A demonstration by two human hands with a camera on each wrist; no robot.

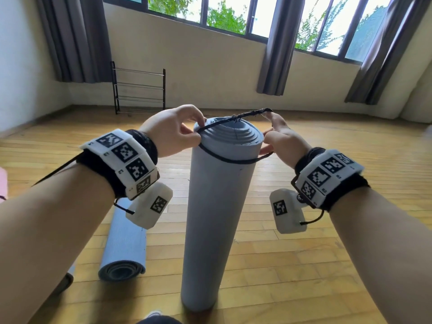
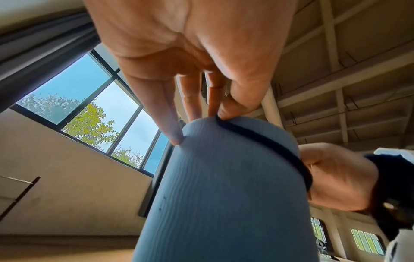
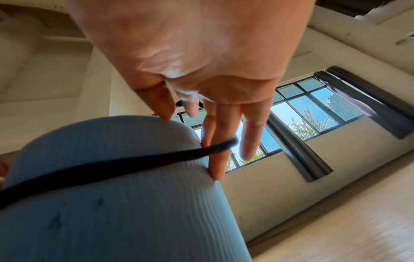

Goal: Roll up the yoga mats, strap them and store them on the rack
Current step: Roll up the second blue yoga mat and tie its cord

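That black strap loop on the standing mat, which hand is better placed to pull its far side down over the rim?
Probably the right hand: the strap is hooked over its fingers and lifted above the rolled mat, while the left hand pinches it at the rim.

Blue rolled mat [image 1: 217, 218] stands upright on end, center, near; coils show at top. Black strap [image 1: 233, 160], a loop w/ knot at far side, is stretched over mat's top end: front part lies around roll just below rim, back part raised above top. 2nd blue rolled mat [image 1: 125, 244] lies on floor, left. Black rack [image 1: 139, 87] at far wall, left of center.
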